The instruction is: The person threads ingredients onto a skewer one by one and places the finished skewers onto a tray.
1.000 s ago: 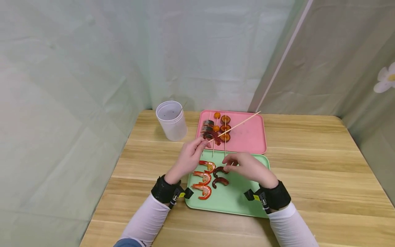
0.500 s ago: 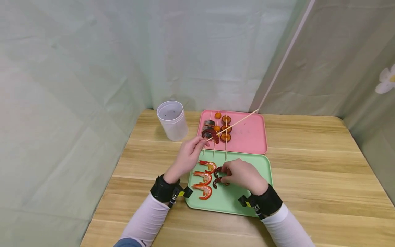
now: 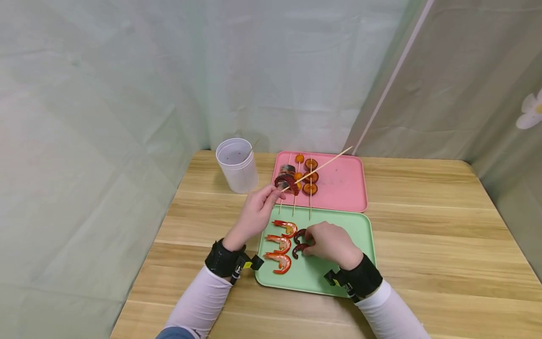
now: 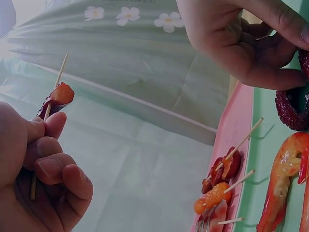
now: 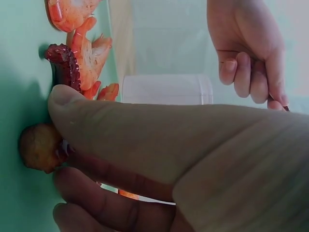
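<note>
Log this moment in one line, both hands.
left hand: holding skewer, one tentacle threaded; right hand: touching another tentacle, grip unclear; green tray: three shrimp; pink tray: loaded skewers

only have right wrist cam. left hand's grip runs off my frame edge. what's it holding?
Observer: The left hand pinches a skewer with one dark red tentacle piece on it.
Operator: OK. What's beyond the green tray?
Observer: A pink tray, with three loaded skewers lying on it.
Operator: White tub is side-on for me, can't see into the mouth. Anything sticking out?
Observer: Yes, the head view shows a thin stick poking up past the rim.
</note>
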Available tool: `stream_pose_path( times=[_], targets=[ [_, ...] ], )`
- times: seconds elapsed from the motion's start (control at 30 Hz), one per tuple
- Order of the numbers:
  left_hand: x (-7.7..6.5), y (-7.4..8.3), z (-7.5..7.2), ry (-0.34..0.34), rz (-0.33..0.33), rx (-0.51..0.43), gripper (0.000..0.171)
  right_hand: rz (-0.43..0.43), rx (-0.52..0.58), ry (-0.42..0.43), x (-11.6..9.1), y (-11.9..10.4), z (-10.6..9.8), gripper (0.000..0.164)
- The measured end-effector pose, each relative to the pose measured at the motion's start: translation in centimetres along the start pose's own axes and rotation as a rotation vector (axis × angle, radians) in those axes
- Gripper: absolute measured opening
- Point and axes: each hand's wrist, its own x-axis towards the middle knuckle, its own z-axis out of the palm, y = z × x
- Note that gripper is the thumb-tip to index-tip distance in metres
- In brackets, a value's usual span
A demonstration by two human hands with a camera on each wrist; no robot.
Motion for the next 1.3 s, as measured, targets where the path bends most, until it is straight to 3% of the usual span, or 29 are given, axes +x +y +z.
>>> stream_pose_path(
  times=[1.03, 1.3],
  targets=[
    [-0.1, -0.2, 0.0, -0.004, 0.012, 0.013, 0.024, 0.038, -0.017, -0.078, -0.2, 0.7, -0.5, 0.033],
    [-0.1, -0.3, 0.0, -0.004, 0.012, 0.013, 0.024, 0.025, -0.006, -0.071, -0.3, 1.2, -1.3, 0.028]
  ],
)
